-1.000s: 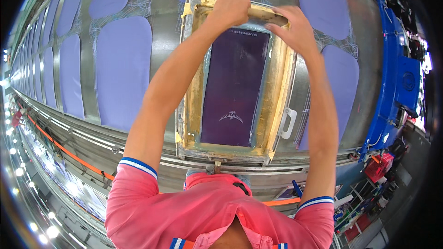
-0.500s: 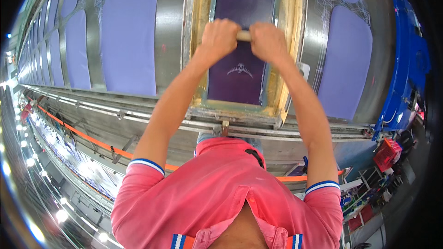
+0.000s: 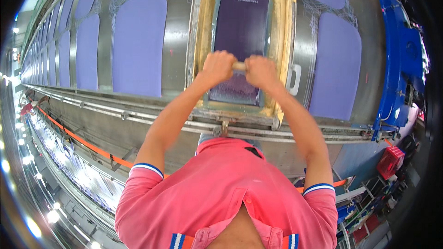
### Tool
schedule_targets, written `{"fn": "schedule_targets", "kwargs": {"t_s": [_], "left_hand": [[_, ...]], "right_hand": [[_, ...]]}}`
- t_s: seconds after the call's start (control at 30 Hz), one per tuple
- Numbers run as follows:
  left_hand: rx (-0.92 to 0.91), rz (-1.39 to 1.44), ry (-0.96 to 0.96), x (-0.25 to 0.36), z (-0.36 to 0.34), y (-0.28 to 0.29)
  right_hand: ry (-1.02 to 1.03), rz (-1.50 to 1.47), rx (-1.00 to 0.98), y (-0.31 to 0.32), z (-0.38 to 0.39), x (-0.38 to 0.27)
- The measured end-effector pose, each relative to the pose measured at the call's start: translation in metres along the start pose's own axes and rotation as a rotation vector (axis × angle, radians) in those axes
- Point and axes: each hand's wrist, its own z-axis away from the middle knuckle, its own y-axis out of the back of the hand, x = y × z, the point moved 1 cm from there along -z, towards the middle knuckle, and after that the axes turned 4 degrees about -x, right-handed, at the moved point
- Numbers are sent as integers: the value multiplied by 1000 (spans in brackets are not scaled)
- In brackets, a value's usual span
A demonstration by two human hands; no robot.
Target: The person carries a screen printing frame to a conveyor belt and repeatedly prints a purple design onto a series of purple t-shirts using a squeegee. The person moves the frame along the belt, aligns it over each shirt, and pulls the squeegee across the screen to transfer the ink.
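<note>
Both my hands grip the pale handle of a squeegee (image 3: 239,66); its blade is hidden beneath them. My left hand (image 3: 218,68) is closed around the left end, my right hand (image 3: 262,71) around the right end. The squeegee is over the near half of a dark purple mesh (image 3: 242,23) in a screen-printing frame (image 3: 289,32) with taped yellowish edges. Whitish, streaky ink (image 3: 233,91) lies on the mesh on the near side of my hands. A white loop handle (image 3: 295,79) sticks out from the frame's right side.
Lavender fabric panels (image 3: 138,46) lie in rows along the shiny metal table, with another panel (image 3: 336,60) right of the frame. A metal rail (image 3: 177,125) runs along the near edge. Blue machinery (image 3: 401,60) stands at the right, and a red crate (image 3: 390,161) is beyond the rail.
My hands have drawn the squeegee nearer to my body along the mesh. The pale emblem on the near part is now covered by whitish streaks. The view has shifted slightly.
</note>
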Motion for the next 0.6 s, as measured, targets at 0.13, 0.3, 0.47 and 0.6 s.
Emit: {"fn": "schedule_targets", "kwargs": {"t_s": [0.13,0.3,0.47,0.6], "left_hand": [[58,-58,23,-39,-126,56],[187,-90,-3,-77,-246,109],[127,-88,23,-86,-279,124],[156,-142,14,-75,-233,97]], "right_hand": [[-61,60,-56,55,-120,62],[-107,127,-75,110,-232,120],[-108,92,-75,120,-264,139],[-57,71,-14,92,-223,114]]}}
